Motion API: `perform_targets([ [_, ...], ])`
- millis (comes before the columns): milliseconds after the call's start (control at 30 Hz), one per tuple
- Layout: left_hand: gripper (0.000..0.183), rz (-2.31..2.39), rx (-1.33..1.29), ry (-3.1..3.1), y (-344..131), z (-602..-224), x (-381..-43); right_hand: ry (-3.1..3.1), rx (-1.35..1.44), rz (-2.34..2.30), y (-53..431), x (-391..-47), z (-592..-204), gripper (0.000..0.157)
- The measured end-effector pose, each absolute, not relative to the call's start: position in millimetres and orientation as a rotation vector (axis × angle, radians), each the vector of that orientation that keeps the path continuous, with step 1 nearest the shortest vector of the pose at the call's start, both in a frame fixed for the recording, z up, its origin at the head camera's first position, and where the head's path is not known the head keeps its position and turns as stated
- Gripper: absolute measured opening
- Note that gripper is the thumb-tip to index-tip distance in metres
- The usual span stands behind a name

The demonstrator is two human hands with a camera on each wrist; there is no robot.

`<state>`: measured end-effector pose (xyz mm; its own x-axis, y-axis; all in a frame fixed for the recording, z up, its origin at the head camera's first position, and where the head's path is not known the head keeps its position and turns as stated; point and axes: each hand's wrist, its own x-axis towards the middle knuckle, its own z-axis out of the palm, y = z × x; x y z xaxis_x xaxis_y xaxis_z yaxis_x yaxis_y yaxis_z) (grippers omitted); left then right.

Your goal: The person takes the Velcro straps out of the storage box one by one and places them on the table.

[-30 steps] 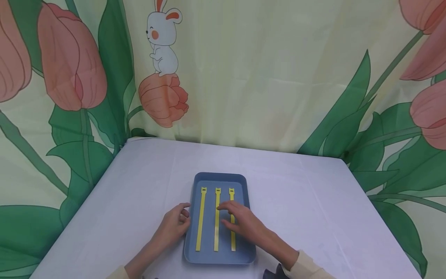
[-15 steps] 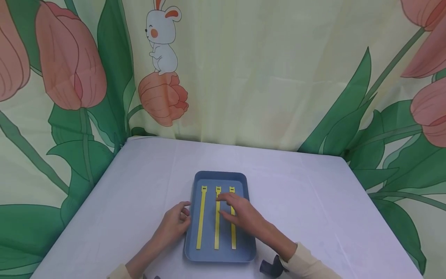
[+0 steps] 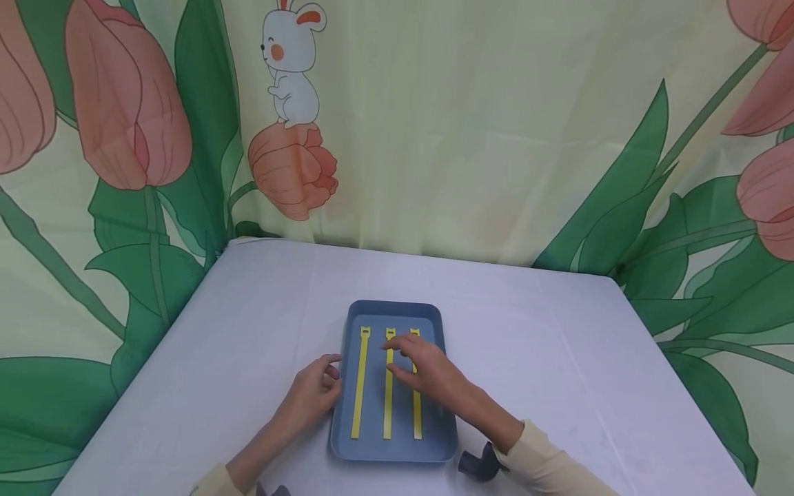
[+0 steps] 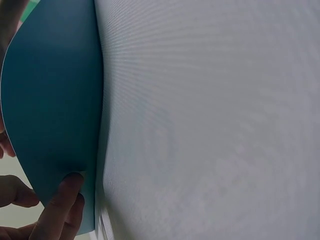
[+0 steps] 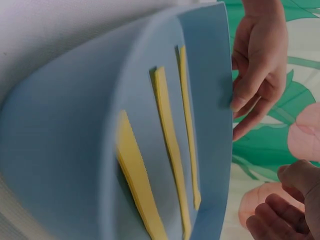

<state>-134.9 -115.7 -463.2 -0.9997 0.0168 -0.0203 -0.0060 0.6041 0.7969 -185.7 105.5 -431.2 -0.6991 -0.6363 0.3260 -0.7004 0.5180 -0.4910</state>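
Observation:
Three yellow straps with slotted heads, like cable ties, lie side by side in a blue tray (image 3: pixel 393 451): a left strap (image 3: pixel 359 386), a middle strap (image 3: pixel 388 406) and a right strap (image 3: pixel 418 417). My left hand (image 3: pixel 313 393) is at the tray's left wall; in the left wrist view its fingertips touch the outer side of that wall. Over the upper part of the middle strap hovers my right hand (image 3: pixel 428 368), thumb and forefinger apart with nothing between them. It covers part of the right strap. In the right wrist view the right hand (image 5: pixel 287 205) appears above the straps.
A white cloth covers the table (image 3: pixel 527 344) around the tray. By the right sleeve is a dark object (image 3: pixel 479 465), its kind unclear. Behind the table hangs a curtain (image 3: pixel 446 138) printed with tulips and a rabbit.
My right hand has moved a little toward the far, headed end of the middle strap. The left hand keeps its place by the tray, and the straps lie as before.

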Motion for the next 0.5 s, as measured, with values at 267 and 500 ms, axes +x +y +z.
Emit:
perform_targets([
  [267,0.045,1.372,-0.012,2.781,-115.1,-463.8,-135.0,-2.629,1.203,0.923,102.6,-188.1,-432.8,0.034],
  [500,0.045,1.386,-0.009,2.781,-115.8,-463.8,-134.9,-2.631,1.198,0.911,100.2,-188.8,-432.3,0.034],
])
